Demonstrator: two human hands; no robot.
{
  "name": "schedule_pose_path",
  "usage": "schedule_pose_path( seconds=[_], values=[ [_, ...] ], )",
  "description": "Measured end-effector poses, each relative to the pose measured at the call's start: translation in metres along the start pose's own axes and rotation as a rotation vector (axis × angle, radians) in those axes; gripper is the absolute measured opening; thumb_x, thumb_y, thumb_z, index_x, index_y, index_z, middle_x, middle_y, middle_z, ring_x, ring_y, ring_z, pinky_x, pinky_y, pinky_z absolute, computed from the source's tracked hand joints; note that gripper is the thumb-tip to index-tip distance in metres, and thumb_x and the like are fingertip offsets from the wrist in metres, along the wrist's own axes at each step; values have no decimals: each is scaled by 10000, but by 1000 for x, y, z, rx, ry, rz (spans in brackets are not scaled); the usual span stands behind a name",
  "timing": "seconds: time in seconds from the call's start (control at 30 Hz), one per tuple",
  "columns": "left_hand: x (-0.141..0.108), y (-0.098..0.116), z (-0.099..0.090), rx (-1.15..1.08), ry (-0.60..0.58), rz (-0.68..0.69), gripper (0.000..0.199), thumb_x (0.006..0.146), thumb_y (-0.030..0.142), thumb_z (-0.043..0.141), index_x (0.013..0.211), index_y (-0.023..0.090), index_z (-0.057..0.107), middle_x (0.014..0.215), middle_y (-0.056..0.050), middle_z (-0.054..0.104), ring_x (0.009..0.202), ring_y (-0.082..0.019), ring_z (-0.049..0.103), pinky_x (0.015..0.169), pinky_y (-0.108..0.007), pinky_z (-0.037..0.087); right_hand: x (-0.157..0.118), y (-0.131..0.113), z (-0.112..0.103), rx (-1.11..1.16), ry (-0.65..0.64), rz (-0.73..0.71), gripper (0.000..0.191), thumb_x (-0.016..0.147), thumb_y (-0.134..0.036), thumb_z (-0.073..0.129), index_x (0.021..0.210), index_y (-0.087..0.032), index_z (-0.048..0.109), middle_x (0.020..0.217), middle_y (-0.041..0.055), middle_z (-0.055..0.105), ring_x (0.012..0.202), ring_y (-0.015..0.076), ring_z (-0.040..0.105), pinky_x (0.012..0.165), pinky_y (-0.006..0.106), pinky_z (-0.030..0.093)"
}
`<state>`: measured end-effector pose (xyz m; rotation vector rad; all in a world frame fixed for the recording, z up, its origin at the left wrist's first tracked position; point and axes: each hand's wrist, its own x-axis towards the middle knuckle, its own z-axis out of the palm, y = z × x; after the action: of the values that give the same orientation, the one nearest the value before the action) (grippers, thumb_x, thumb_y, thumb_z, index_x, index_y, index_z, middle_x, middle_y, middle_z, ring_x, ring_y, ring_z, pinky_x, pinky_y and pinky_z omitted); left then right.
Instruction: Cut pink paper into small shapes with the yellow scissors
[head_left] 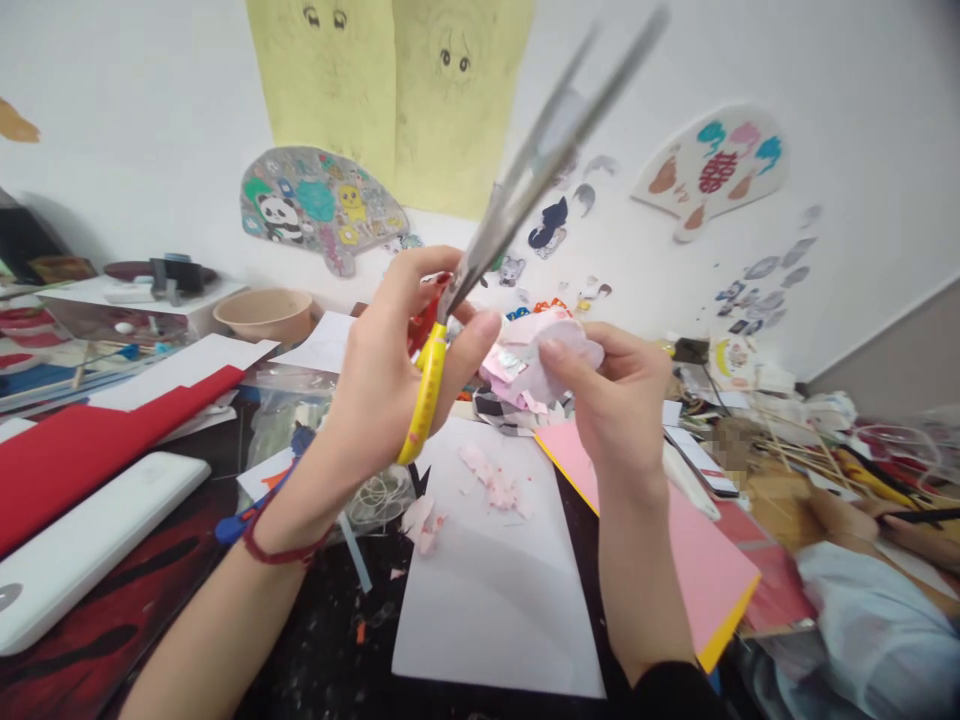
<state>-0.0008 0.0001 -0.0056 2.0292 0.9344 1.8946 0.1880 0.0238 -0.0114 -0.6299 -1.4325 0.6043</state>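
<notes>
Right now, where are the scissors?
Head view, upper centre: the scissors are held in the left hand, pointing up-right, beside the pale pink paper in the right hand.

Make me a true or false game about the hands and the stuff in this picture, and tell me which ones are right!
1. The left hand holds the scissors. True.
2. The scissors point downward. False: they point up.
3. The right hand holds pale pink material. True.
4. The wristband is on the right wrist. False: it is on the left wrist.
5. Pink scraps lie on the white sheet. True.
</notes>
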Motion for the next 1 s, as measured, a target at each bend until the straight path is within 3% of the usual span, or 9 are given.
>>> schedule_pose_path(
  seconds=[0.17,0.33,0.5,0.63,0.77,1.0],
  values=[
    [1,1,-7,321,-114,247,522,937,542,654,1305,195,525,1233,-127,648,1047,-301,591,905,-444,468,0,-3,-1,49,153,-101,137,777,-352,855,810,-255,763,731,-15,714,669,140,651,637,283,549],
    [-3,11,0,437,-245,250,442,958,529,612,1226,181,570,1074,-110,671,943,-305,611,783,-416,469,1,-8,-5,-3,306,-183,195,799,-408,819,838,-245,719,776,0,701,712,157,664,705,316,569],
    [-7,11,0,464,-281,275,472,977,553,587,1257,174,568,987,-99,651,894,-301,604,738,-401,449,1,-14,-13,-59,490,-317,149,838,-381,783,847,-251,711,784,-10,673,733,147,645,707,306,563],
    [-8,9,2,439,-306,293,520,953,611,602,1258,192,573,965,-86,644,876,-297,598,737,-399,448,1,-17,-17,-64,531,-357,183,832,-412,788,846,-250,706,785,-7,665,737,144,638,696,306,563],
    [-9,11,5,457,-308,281,461,980,555,581,1243,177,572,951,-85,644,885,-297,597,754,-403,454,1,-20,-16,-103,546,-366,196,830,-427,785,840,-251,700,769,-4,668,715,149,641,663,311,570],
    [-9,12,6,477,-262,228,431,989,520,564,1242,172,580,1038,-110,681,961,-321,621,796,-413,472,-3,-21,-11,-132,482,-361,156,846,-383,773,808,-253,696,751,-5,679,713,157,656,680,324,578]
  ],
)
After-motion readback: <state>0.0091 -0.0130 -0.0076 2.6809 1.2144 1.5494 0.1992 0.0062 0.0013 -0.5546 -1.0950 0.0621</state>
